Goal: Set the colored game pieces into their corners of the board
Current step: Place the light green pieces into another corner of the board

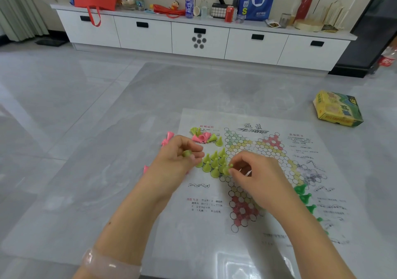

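Observation:
A paper star-shaped game board (253, 192) lies on the glass table. Several yellow-green cone pieces (211, 161) stand in its left corner. My right hand (255, 175) pinches one yellow-green piece (228, 168) at the edge of that group. My left hand (182, 156) holds another yellow-green piece (187, 153) between thumb and fingers just left of the group. A loose pile of pink and yellow-green pieces (204, 136) lies above my left hand. Dark green pieces (305, 197) stand along the board's right side, partly behind my right arm.
Loose pink pieces (168, 138) lie off the sheet to the left. A yellow-green game box (337, 109) rests at the far right of the table. A white cabinet (199, 38) with bottles, bags and a can stands behind.

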Available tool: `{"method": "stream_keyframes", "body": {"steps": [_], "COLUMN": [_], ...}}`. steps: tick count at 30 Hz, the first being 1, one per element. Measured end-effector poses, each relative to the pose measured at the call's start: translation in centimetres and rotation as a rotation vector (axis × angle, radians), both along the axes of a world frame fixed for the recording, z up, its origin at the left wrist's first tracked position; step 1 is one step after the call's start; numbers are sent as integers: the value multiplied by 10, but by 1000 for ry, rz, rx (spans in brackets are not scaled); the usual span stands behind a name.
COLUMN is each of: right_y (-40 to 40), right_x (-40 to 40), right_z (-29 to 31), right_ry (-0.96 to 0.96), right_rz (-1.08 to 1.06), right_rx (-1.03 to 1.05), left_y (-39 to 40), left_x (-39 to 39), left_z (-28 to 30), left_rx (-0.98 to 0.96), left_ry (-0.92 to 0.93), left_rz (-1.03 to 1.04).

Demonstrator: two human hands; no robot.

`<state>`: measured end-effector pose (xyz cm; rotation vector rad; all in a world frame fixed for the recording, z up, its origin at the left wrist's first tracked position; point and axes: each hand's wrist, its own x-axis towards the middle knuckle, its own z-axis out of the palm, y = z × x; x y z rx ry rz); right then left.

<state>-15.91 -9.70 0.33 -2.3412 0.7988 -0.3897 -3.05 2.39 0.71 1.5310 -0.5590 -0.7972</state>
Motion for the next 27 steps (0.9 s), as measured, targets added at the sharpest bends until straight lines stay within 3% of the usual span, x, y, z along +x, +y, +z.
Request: {"method": "stream_keyframes", "body": {"steps": [6, 14, 27], "right_y": [1, 2, 2], "right_x": [3, 6, 8], "right_z": [-6, -12, -17], "right_ry": [102, 128, 143], "right_rz": [0, -2, 19], "right_rx": [-71, -101, -156], "left_y": [3, 1, 2], "left_x": [-4, -2, 1], "left_z": [10, 12, 4], "left_rx": [-70, 17, -12], "left_ry": [107, -51, 28], "left_rz": [3, 24, 96]}}
